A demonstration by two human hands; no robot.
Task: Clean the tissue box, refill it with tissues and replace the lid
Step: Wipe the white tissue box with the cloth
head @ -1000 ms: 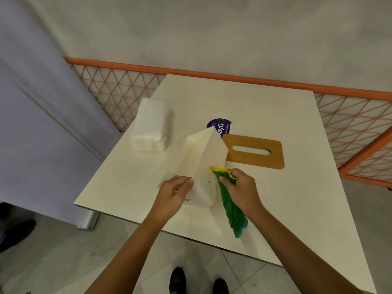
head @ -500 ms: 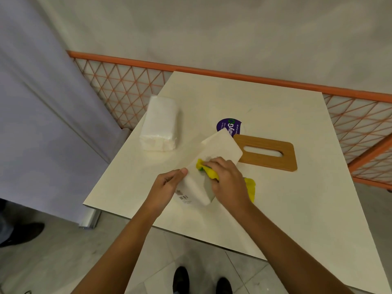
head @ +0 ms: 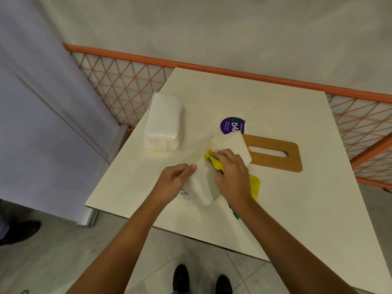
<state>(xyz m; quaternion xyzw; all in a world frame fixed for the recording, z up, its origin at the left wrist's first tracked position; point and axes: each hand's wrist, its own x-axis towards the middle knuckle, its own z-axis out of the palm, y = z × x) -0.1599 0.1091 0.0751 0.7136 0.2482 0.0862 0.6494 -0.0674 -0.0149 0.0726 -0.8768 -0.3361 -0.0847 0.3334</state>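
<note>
Centre: the left hand [head: 172,183] holding the tilted tissue box [head: 232,143] and the right hand [head: 232,177] clutching the yellow cloth [head: 255,184] on it fill the middle.
Left: wrapped tissue pack [head: 163,122] near the table edge, with a bare lane between it and the box.
Right: wooden lid [head: 273,161] lies flat, just beside the box.
Far and right: bare tabletop [head: 297,209], with an orange lattice fence [head: 118,88] along the far edge.

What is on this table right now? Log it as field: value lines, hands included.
lid: wooden, slotted, flat on the table
tissue box: white, lid off, under both hands
left hand: grips the box's near end
right hand: presses the cloth on the box
tissue pack: wrapped, far left, untouched
sticker: purple, behind the box
</note>
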